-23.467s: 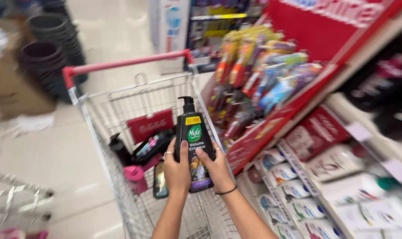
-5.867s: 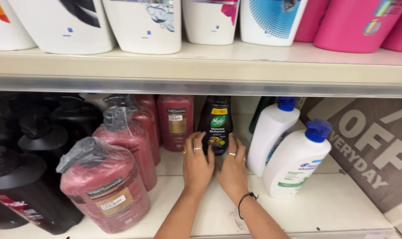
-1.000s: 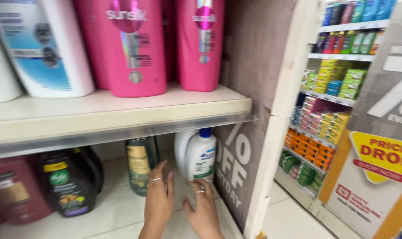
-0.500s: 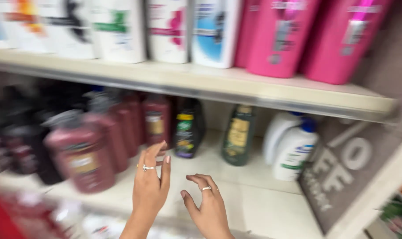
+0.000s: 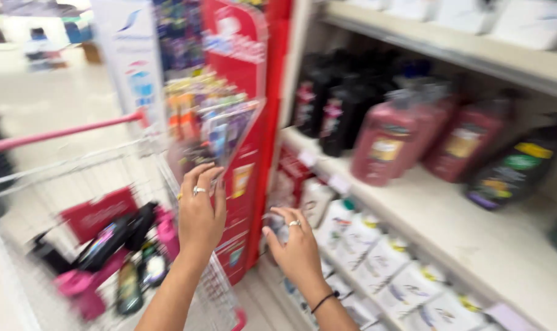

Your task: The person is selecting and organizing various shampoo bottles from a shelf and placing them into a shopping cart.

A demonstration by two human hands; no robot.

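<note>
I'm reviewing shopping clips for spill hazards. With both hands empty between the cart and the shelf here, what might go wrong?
1. The left hand hangs beside the cart's wire rim; a quick reach might catch its ringed fingers on the wire.
2. The dark green bottle leans on the shelf, so a bump may tip it.
3. The right hand is close to the white pouches below and may knock one off.

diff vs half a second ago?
The view swung left, from the shampoo shelf to the shopping cart and red display rack. Left hand and right hand rose, now raised beside the cart. Unchanged: both hands empty, fingers spread; dark-red pump bottles shelved.
</note>
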